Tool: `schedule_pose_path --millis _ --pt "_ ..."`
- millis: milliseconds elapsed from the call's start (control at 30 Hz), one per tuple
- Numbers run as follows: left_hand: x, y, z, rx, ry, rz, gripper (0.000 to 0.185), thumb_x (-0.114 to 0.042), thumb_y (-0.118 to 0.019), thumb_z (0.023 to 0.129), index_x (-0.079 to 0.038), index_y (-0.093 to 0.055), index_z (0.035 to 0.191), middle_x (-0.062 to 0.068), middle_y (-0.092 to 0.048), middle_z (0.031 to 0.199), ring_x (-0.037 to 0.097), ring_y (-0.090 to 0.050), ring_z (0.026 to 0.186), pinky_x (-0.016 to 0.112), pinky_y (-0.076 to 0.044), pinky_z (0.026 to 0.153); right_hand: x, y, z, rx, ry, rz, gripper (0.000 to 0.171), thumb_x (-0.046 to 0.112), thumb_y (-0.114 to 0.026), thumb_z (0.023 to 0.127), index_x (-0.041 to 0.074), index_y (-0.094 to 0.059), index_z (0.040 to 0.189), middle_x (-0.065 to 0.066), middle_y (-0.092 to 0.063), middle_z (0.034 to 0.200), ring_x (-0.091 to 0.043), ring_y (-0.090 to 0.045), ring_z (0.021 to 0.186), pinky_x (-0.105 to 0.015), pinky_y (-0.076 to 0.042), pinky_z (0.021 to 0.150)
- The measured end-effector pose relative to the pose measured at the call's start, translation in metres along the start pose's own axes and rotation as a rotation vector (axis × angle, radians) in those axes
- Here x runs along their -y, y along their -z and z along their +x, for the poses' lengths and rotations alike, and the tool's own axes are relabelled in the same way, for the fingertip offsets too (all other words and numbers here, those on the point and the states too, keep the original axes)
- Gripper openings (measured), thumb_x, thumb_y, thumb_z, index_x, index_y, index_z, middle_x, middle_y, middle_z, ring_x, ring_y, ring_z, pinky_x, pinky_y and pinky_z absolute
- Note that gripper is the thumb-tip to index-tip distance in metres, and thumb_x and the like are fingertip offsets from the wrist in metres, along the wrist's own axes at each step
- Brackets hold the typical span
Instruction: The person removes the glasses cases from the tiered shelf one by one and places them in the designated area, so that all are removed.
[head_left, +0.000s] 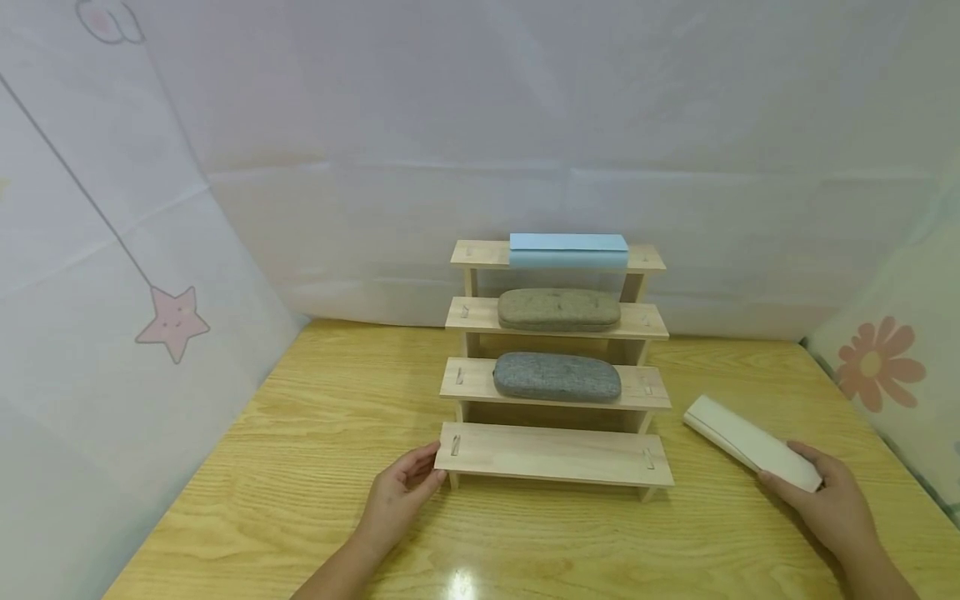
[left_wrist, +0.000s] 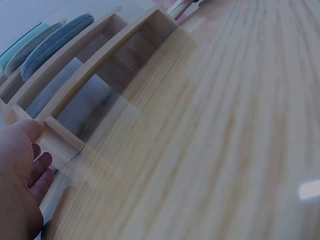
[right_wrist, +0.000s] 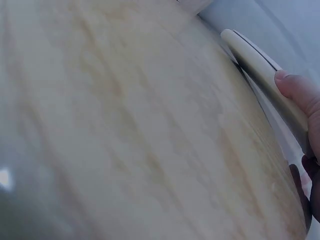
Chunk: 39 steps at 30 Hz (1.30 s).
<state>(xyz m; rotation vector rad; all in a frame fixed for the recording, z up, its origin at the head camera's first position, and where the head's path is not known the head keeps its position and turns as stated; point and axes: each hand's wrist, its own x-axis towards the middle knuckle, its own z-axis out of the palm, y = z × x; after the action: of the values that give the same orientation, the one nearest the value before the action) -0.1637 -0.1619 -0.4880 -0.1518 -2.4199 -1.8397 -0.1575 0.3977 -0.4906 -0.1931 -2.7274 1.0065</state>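
A stepped wooden display rack (head_left: pixel 555 454) stands on the table. My left hand (head_left: pixel 401 496) holds the left end of its lowest step, and in the left wrist view the thumb (left_wrist: pixel 30 129) touches the step's corner. At the right, my right hand (head_left: pixel 828 504) grips the near end of a cream glasses case (head_left: pixel 750 437). In the right wrist view the thumb lies along the top of this case (right_wrist: pixel 265 75). The rack bears a grey glasses case (head_left: pixel 557 377), an olive-brown glasses case (head_left: pixel 558 309) above it, and a light blue case (head_left: pixel 568 252) on the top step.
The wood-grain table (head_left: pixel 337 400) extends around the rack. A pale cloth backdrop (head_left: pixel 390 233) hangs behind it and at both sides, printed with a pink star (head_left: pixel 174 321) and a flower (head_left: pixel 870 364).
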Motion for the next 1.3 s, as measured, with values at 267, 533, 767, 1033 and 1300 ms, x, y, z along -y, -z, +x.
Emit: schedule_pose_path --millis 267,533,767,1033,1300 --pt "0.0010 -0.0005 0.0005 -0.005 -0.004 0.016 0.040 -0.016 -0.073 0.089 -0.006 -0.063 0.126 0.013 -0.065 0.130 0.029 -0.065 0.115 0.024 -0.056 0.092 -0.0012 -0.0018 0.0018 0.037 0.025 -0.034 0.078 0.036 -0.072 0.090 -0.009 -0.038 0.144 -0.041 -0.040 0.140 -0.059 -0.040 0.123 -0.037 -0.040 0.106" --pt "0.0015 -0.0008 0.0008 -0.008 -0.009 0.018 0.041 -0.015 -0.073 0.088 -0.006 -0.063 0.126 0.013 -0.064 0.130 0.031 -0.064 0.115 0.026 -0.056 0.091 0.0015 -0.0032 0.0029 0.053 0.031 -0.065 0.080 0.037 -0.073 0.088 -0.011 -0.038 0.142 -0.044 -0.039 0.137 -0.061 -0.039 0.118 -0.069 -0.040 0.087" --pt "0.0004 -0.0004 0.0003 0.001 -0.001 0.003 0.041 -0.015 -0.073 0.089 -0.006 -0.063 0.127 0.014 -0.065 0.129 0.030 -0.064 0.116 0.026 -0.056 0.091 0.0027 -0.0045 0.0025 0.045 0.043 -0.071 0.079 0.036 -0.074 0.087 -0.012 -0.040 0.140 -0.043 -0.041 0.136 -0.061 -0.040 0.118 -0.069 -0.040 0.087" --pt "-0.0011 -0.0001 -0.0004 0.005 0.012 -0.010 0.040 -0.016 -0.073 0.089 -0.008 -0.063 0.127 0.012 -0.066 0.127 0.027 -0.065 0.116 0.025 -0.056 0.092 0.0036 -0.0032 0.0041 0.046 0.038 -0.100 0.080 0.039 -0.072 0.088 -0.010 -0.039 0.142 -0.044 -0.040 0.136 -0.062 -0.038 0.119 -0.071 -0.038 0.088" --pt "-0.0013 0.0000 -0.0008 0.007 0.019 -0.015 0.041 -0.017 -0.073 0.089 -0.008 -0.063 0.127 0.012 -0.066 0.128 0.027 -0.064 0.116 0.025 -0.055 0.093 0.0057 0.0008 0.0094 0.063 0.043 -0.112 0.081 0.040 -0.072 0.089 -0.012 -0.039 0.141 -0.044 -0.040 0.135 -0.062 -0.039 0.118 -0.072 -0.038 0.088"
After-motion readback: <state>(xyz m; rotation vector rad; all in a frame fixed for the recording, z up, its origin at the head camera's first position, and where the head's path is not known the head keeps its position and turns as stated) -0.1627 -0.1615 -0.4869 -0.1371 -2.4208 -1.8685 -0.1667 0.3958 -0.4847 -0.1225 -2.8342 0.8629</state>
